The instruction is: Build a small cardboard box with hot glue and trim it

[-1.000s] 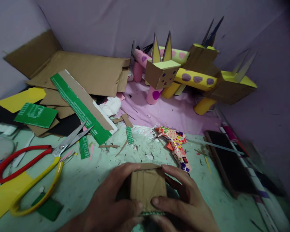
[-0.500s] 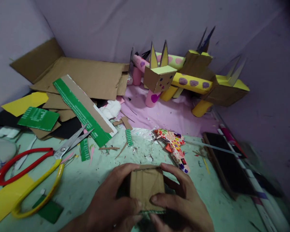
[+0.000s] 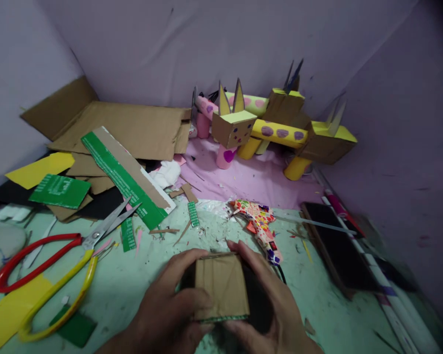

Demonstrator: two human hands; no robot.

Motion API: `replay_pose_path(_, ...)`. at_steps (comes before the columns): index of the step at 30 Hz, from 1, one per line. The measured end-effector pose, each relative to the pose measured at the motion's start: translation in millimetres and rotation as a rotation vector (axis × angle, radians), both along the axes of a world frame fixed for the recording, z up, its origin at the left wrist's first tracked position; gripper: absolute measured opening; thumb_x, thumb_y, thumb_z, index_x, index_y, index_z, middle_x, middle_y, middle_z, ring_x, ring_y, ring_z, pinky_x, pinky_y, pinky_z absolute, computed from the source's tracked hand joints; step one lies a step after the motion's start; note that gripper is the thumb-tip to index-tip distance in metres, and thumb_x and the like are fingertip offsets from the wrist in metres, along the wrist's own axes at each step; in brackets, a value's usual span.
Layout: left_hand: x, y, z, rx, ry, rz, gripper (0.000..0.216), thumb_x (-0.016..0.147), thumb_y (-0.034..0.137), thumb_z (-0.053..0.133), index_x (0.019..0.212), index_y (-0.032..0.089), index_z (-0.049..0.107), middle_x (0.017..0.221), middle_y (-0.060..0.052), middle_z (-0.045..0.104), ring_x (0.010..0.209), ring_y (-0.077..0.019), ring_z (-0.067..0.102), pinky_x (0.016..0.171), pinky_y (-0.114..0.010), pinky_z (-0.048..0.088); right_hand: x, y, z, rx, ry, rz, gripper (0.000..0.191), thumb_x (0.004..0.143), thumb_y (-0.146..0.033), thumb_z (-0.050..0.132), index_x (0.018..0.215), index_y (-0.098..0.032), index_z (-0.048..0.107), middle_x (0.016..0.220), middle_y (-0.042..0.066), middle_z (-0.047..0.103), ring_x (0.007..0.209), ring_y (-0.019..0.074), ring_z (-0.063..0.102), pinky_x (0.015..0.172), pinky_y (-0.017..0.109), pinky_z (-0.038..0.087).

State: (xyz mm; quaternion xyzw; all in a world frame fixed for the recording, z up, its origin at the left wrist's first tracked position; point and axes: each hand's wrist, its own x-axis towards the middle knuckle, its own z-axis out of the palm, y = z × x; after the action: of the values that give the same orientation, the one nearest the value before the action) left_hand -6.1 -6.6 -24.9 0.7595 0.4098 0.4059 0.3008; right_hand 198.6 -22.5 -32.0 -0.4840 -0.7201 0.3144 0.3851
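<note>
Cardboard, brown and creased: box [image 3: 221, 287] at the near edge of the desk [image 3: 133, 285], resting or just lifted, hard to tell. Could buckle along those creases under too hard a squeeze, or slide out toward the glue gun [image 3: 260, 228] just beyond. Clamped from 2 sides: left hand [image 3: 166, 309] wrapped round the left wall, thumb across the front; right hand [image 3: 276, 305] cupping the right wall, fingers closed narrow on it. Further left, scissors [image 3: 59, 265]; by the far edge, cardboard animals [image 3: 232, 129].

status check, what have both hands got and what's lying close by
Left hand and right hand both clasp the cardboard box, fingers on its sides. Glue gun lies just beyond it, apart. Scissors off to the left.
</note>
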Motion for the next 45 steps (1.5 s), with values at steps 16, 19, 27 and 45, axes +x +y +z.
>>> replay_pose_path(16, -5, -4, -18.1, -0.024, 0.020, 0.035, 0.051, 0.079, 0.011, 0.060, 0.123, 0.025, 0.039, 0.133, -0.012, 0.054, 0.123, -0.0245, 0.055, 0.100, -0.038, 0.050, -6, -11, -10.2, -0.076, -0.068, 0.090, 0.078, 0.097, -0.045, 0.040, 0.152, -0.024, -0.011, 0.159, 0.010, 0.024, 0.139, 0.0283, 0.039, 0.106, 0.042, 0.043)
replay_pose_path(19, -6, -3, -20.3, -0.025, -0.008, 0.022, 0.052, 0.080, 0.011, 0.059, 0.124, 0.025, 0.038, 0.136, -0.013, 0.052, 0.124, -0.0252, 0.054, 0.101, -0.040, 0.050, -6, -11, -11.3, -0.087, -0.070, 0.094, 0.080, 0.097, -0.044, 0.040, 0.152, -0.019, -0.012, 0.157, 0.014, 0.028, 0.137, 0.0289, 0.042, 0.106, 0.043, 0.042)
replay_pose_path(27, 4, 0, -11.4, -0.044, -0.100, 0.115, 0.048, 0.076, 0.015, 0.064, 0.118, 0.023, 0.042, 0.131, -0.013, 0.054, 0.124, -0.0289, 0.053, 0.099, -0.044, 0.050, -10, -4, -7.2, -0.038, 0.030, 0.082, 0.103, 0.083, -0.054, 0.063, 0.153, -0.023, -0.005, 0.160, 0.015, 0.018, 0.145, 0.0342, 0.023, 0.113, 0.054, 0.030)
replay_pose_path(45, 11, -8, 0.5, -0.229, -0.408, -0.052, 0.037, 0.093, 0.038, 0.050, 0.125, 0.021, 0.045, 0.121, -0.013, 0.060, 0.115, -0.0269, 0.058, 0.091, -0.040, 0.054, -24, 20, 4.3, -0.200, 0.441, -0.214, 0.112, 0.044, -0.055, 0.087, 0.137, -0.018, 0.039, 0.131, 0.017, 0.056, 0.125, 0.0373, 0.050, 0.107, 0.052, 0.036)
